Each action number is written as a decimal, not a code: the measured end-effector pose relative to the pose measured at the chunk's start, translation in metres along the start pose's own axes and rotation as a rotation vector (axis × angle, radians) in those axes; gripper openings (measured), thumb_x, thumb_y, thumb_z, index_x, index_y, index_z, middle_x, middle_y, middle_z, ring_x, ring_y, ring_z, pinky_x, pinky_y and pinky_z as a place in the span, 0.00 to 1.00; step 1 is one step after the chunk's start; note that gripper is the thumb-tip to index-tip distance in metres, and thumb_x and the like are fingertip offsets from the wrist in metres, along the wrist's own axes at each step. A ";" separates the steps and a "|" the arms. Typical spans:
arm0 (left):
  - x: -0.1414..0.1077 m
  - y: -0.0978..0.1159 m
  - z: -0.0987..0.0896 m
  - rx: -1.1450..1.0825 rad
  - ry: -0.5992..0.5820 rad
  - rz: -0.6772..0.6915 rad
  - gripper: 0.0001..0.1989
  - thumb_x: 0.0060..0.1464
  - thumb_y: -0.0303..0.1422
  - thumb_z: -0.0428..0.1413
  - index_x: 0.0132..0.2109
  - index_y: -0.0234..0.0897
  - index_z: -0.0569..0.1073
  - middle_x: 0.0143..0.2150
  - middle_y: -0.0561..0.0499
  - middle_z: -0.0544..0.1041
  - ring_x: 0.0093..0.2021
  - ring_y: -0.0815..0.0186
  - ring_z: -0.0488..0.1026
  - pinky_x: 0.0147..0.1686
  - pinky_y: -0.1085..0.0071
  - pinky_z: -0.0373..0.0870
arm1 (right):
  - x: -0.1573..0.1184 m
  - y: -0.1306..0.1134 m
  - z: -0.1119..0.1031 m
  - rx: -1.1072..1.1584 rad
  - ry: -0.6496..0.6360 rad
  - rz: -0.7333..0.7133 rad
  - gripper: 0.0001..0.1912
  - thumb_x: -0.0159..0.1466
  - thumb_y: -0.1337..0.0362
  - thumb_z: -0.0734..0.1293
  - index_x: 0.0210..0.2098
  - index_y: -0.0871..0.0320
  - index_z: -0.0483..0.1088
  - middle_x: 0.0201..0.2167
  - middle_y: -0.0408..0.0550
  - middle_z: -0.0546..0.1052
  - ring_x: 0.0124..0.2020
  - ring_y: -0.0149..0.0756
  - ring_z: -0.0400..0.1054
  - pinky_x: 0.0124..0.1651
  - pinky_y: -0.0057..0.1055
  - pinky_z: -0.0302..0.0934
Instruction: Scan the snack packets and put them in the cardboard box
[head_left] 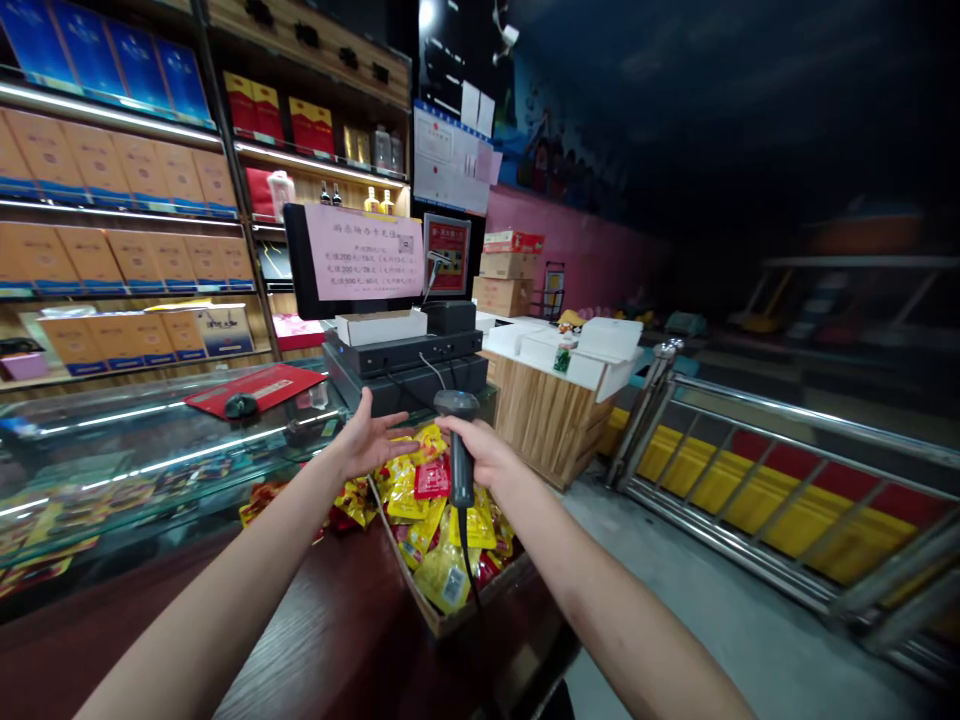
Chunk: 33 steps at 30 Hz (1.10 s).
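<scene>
My right hand [478, 448] is wrapped round the handle of a black barcode scanner [460, 470], whose cord hangs down toward me. Under the scanner is an open cardboard box [436, 622] filled with yellow and red snack packets [446, 575]. My left hand [369, 440] is spread with nothing in it, just above the box's far left part. More packets [352, 505] lie on the dark wooden counter [322, 610] to the left of the box.
On the left, a glass display counter [135, 480] bears a red mat [262, 388] with a black mouse [241, 406]. Behind the box stand a black cash drawer [360, 375] and a monitor [300, 265] with a pink sheet. A metal railing [750, 500] runs along the right.
</scene>
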<state>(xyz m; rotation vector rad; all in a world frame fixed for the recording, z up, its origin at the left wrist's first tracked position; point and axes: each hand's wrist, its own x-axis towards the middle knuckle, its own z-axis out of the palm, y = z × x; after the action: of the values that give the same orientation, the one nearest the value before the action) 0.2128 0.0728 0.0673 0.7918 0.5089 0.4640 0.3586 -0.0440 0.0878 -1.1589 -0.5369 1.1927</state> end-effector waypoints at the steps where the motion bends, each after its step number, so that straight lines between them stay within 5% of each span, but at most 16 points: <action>1: -0.006 0.001 -0.005 -0.006 0.015 0.009 0.52 0.45 0.64 0.40 0.63 0.24 0.55 0.60 0.26 0.59 0.56 0.45 0.65 0.50 0.58 0.67 | -0.001 0.005 0.004 -0.010 -0.009 0.007 0.04 0.53 0.69 0.68 0.24 0.61 0.67 0.12 0.39 0.68 0.13 0.27 0.61 0.20 0.24 0.58; 11: -0.107 0.006 -0.090 -0.067 0.181 0.102 0.50 0.48 0.63 0.38 0.63 0.22 0.55 0.58 0.25 0.63 0.55 0.48 0.67 0.49 0.59 0.68 | -0.011 0.073 0.074 -0.116 -0.172 0.097 0.06 0.50 0.67 0.71 0.26 0.61 0.70 0.17 0.40 0.71 0.19 0.25 0.64 0.25 0.22 0.58; 18: -0.166 -0.017 -0.155 0.015 0.384 0.166 0.38 0.54 0.56 0.42 0.58 0.27 0.64 0.58 0.33 0.66 0.55 0.53 0.68 0.50 0.62 0.67 | -0.017 0.128 0.119 -0.144 -0.218 0.214 0.05 0.51 0.68 0.70 0.27 0.62 0.71 0.19 0.40 0.72 0.19 0.25 0.64 0.23 0.22 0.58; 25: -0.168 -0.054 -0.183 0.097 0.581 0.284 0.26 0.56 0.50 0.48 0.49 0.32 0.73 0.58 0.38 0.68 0.58 0.56 0.65 0.50 0.63 0.67 | -0.008 0.174 0.135 -0.188 -0.204 0.287 0.06 0.50 0.68 0.71 0.28 0.62 0.71 0.15 0.40 0.71 0.17 0.29 0.66 0.23 0.26 0.62; 33: -0.159 -0.063 -0.187 0.344 0.604 0.254 0.29 0.52 0.52 0.50 0.51 0.34 0.72 0.60 0.40 0.66 0.60 0.55 0.62 0.49 0.65 0.66 | 0.019 0.200 0.137 -0.226 -0.202 0.289 0.12 0.47 0.68 0.73 0.32 0.63 0.73 0.20 0.45 0.76 0.22 0.35 0.71 0.28 0.30 0.66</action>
<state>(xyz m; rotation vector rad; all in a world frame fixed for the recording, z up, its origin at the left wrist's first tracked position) -0.0092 0.0458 -0.0519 1.0531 1.0756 0.8757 0.1640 0.0157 -0.0448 -1.3482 -0.6867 1.5391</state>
